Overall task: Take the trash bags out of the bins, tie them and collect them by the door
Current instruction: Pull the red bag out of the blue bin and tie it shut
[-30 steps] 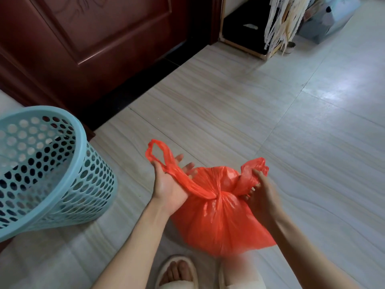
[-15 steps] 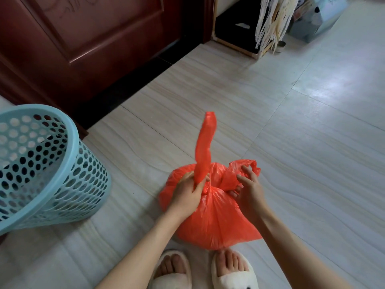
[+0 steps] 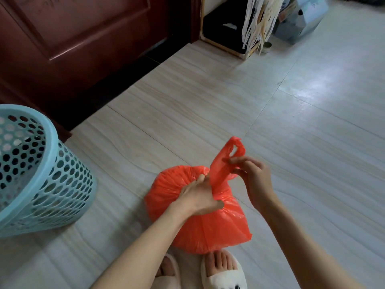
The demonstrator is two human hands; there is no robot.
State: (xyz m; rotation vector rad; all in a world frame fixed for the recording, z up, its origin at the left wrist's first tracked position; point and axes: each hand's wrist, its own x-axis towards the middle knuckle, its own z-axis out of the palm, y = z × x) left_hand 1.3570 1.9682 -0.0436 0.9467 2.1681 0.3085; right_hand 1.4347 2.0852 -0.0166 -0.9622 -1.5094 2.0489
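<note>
trash bag: a full orange plastic bag (image 3: 208, 228) sits on the pale tiled floor (image 3: 208, 105), at about 6 o'clock in the view, just ahead of the person's feet.
bag neck: gathered and bunched at the top of the bag, roughly centre frame, pressed under the left hand.
bag handle: one looped orange handle (image 3: 228, 157) stands up from the neck toward 1 o'clock, stretched taut, its hole visible near the tip.
left hand: the left hand (image 3: 200, 195) lies on top of the bag, fingers curled and closed around the gathered neck, thumb toward 3 o'clock.
right hand: the right hand (image 3: 252, 176) is at 3 o'clock of the neck, fingertips pinched closed on the upright handle just below its loop.
bin: a light blue perforated plastic bin (image 3: 41, 176) stands at 9 o'clock of the bag, well apart from it; its inside appears to hold no bag, though only part shows.
door: a dark red wooden door (image 3: 83, 38) fills the 11 o'clock area, its dark threshold near the bin and some way from the bag.
slippers: white open-toed slippers (image 3: 223, 272) on both feet at 6 o'clock, toes just beside the bag's lower edge.
far corner: at 1 o'clock, a low dark shelf with a wood frame (image 3: 225, 26), pale hanging strings (image 3: 258, 21) in front of it, and a light blue box (image 3: 302, 19) beside them.
</note>
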